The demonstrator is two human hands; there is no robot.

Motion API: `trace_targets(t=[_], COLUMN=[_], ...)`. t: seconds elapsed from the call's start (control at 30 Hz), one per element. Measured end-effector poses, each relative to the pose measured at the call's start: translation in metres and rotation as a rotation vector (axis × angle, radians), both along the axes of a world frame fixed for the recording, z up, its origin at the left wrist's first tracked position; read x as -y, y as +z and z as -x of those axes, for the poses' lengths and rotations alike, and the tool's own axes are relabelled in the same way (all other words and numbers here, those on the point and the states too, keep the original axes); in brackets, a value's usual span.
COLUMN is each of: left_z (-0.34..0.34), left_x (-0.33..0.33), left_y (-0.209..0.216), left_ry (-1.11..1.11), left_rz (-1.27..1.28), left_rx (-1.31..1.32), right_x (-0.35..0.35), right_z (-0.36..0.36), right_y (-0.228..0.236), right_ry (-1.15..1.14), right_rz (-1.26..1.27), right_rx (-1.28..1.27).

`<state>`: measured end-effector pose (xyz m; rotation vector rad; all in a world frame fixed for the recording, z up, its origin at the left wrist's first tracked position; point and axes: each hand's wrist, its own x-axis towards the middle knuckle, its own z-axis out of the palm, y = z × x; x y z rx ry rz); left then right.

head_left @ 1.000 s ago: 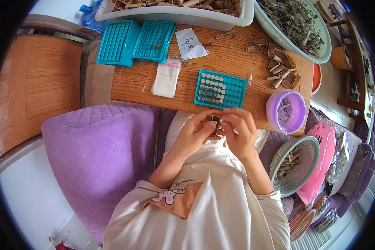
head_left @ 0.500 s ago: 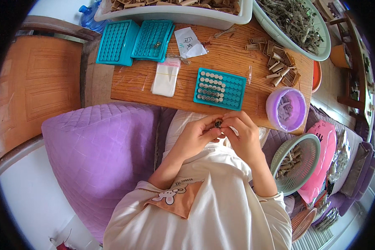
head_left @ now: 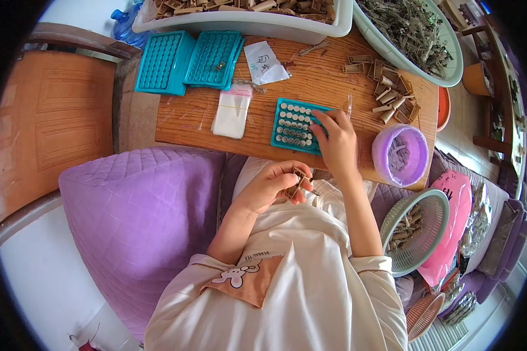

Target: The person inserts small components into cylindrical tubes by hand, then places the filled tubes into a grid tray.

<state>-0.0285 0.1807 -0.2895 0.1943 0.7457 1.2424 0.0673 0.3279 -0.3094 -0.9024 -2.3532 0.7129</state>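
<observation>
The biggest thing here is the brown wooden table [head_left: 328, 73], its near edge running just in front of the person's lap. Along its far side sits a long white plastic tub [head_left: 246, 19] heaped with brown pieces. At the near right corner, a round purple plastic tub [head_left: 382, 165] stands close to the edge.

Nearer the middle lies a flat rectangular teal plastic tray [head_left: 293, 148], partly covered by the right hand [head_left: 338, 143]. That hand's fingertips are at the tray's right part; from here I can't tell whether they pinch anything. The left hand [head_left: 267, 186] is below the table edge, over the lap, thumb and fingers clamped on a small brown open-sided rectangular casing [head_left: 299, 180].

I'd guess the casing is light and stiff, probably plastic, best gripped by its long walls so the open side stays free. The small round silvery discs [head_left: 283, 114] in the tray look hard, smooth and a bit slippery, best pinched by the rim.

As for room, wood shows between tray and purple tub, enough for the right forearm to cross the edge. The left hand has the lap's space, with the table edge just beyond its fingers.
</observation>
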Motion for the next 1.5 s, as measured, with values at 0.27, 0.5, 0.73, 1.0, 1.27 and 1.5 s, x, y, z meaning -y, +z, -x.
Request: trace_targets(t=[0.27,0.5,0.73,1.0,1.27,1.5], left_z=[-0.001,-0.006,-0.007,-0.007,-0.007,-0.011], left_x=[-0.003,-0.005,-0.005,-0.005,-0.005,-0.004], left_y=[0.000,-0.003,0.000,-0.003,-0.003,0.010], left_ry=[0.032,0.050,0.055,0.079,0.087,0.229], left_rz=[-0.012,-0.022,0.011,0.033,0.049,0.059], left_rx=[0.026,0.015,-0.022,-0.020,-0.040,-0.153], right_x=[-0.002,0.001,-0.002,-0.001,0.002,0.035], right_z=[-0.002,-0.004,0.001,0.001,0.003,-0.021], right_y=[-0.004,-0.002,-0.006,-0.003,-0.006,0.043], right_ry=[-0.043,-0.029,-0.046,-0.056,-0.029,0.023], right_rz=[-0.007,-0.013,-0.018,-0.012,-0.053,0.207], right_rx=[0.058,0.002,0.144,0.058,0.107,-0.271])
